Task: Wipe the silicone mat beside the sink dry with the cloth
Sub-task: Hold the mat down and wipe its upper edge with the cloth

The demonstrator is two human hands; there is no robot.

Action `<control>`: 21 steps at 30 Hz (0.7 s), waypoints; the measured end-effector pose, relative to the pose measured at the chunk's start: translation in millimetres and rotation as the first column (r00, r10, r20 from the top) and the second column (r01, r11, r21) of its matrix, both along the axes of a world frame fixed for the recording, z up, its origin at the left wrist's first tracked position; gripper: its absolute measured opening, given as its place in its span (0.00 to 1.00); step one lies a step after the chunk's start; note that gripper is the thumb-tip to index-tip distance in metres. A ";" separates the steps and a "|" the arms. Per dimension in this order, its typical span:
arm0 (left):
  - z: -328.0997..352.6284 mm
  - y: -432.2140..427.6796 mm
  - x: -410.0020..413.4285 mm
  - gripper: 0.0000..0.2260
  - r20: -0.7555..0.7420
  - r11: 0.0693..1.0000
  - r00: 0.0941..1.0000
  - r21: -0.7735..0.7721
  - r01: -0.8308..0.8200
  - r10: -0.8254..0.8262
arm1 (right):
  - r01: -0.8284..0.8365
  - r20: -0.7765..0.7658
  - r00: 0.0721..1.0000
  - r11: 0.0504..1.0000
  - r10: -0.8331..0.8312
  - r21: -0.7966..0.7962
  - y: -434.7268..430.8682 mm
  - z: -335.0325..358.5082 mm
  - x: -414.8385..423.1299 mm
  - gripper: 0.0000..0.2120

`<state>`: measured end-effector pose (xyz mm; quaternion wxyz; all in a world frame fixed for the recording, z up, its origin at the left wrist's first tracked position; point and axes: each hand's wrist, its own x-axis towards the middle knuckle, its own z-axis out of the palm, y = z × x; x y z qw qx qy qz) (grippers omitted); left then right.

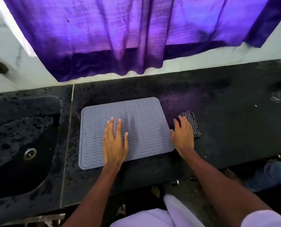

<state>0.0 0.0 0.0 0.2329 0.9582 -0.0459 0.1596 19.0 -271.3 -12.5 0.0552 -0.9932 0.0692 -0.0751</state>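
Head view, the only one you have:

- Mat (146, 112) lies flat on the table (234, 128), just right of the sink (59, 102), with a strip of wet, speckled table between them.
- Your left hand (115, 143) is palm down on the mat's middle. Its fingers (119, 126) are straight and spread. It pins the mat and holds nothing.
- Your right hand (183, 136) sits on the table at the mat's right edge, thumb about touching that edge. Its fingers (181, 122) reach forward, nearly straight, onto the left part of the cloth (192, 118). I see no curl round the cloth, so I call it touched, not gripped.
- The cloth is bunched on the table just right of the mat, off it entirely.

Progress, my read:
- Wipe looks not started. The cloth is nowhere on the mat.
- Mat wetness: cannot tell. There is a darker streak mid-mat beside your left hand, either shadow or water.
- Done: mat laid flat and steadied, cloth under the hand.
- Left: grip the cloth, bring it onto the mat, wipe the whole ribbed face including the raised rim, and shift your left hand to reach the patch under it.
- The ribs likely trap water, so expect to need more than one pass.
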 end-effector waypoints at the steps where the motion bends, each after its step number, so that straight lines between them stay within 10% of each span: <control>1: -0.4 -7.0 1.8 0.24 -0.032 1.000 0.999 -0.028 -0.008 0.007 | 0.025 0.013 1.000 0.999 -0.026 0.028 -10.2 -0.6 3.9 0.25; 16: 6.0 -56.5 -12.9 0.11 -0.037 0.931 0.992 -0.343 -0.127 0.122 | 0.063 0.190 0.961 0.832 -0.199 0.552 -45.2 16.8 26.3 0.22; 19: 3.7 -59.5 -11.8 0.10 -0.064 0.887 0.994 -0.449 -0.108 0.089 | 0.175 0.027 0.954 0.626 -0.299 0.760 -25.7 33.6 28.3 0.20; 21: 5.7 -60.2 -8.8 0.09 -0.116 0.816 0.992 -0.569 -0.102 0.044 | 0.244 -0.135 0.936 0.326 -0.324 0.913 -6.7 46.7 27.9 0.20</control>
